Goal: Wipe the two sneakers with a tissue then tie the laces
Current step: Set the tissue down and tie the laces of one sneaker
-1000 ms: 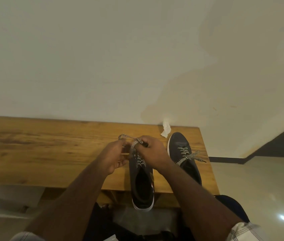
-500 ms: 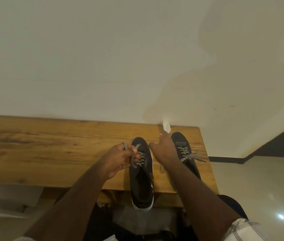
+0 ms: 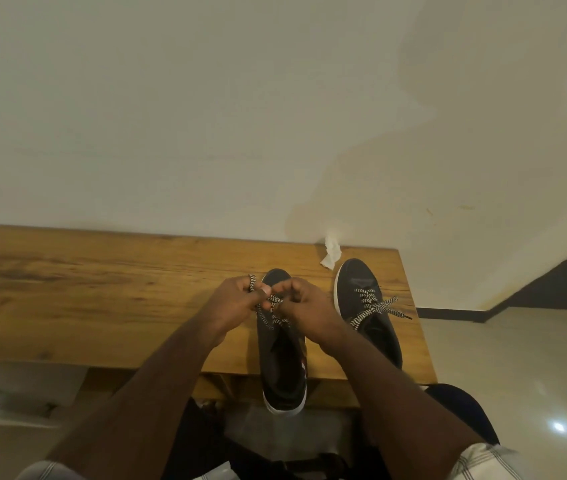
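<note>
Tabletop edge: both grips pinch the left sneaker's laces; a slipped loop undoes your knot.

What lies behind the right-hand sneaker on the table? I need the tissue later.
Behind the right-hand sneaker, a crumpled white tissue rests at the table's far edge against the wall. Nothing else shows there.

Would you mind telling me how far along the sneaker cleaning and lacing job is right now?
Wiping looks finished: the crumpled tissue lies set aside by the wall. The right sneaker appears tied, its bow spread across the tongue. In hand: the left hand and right hand both pinch the laces of the left sneaker. Left: finishing that knot.
</note>
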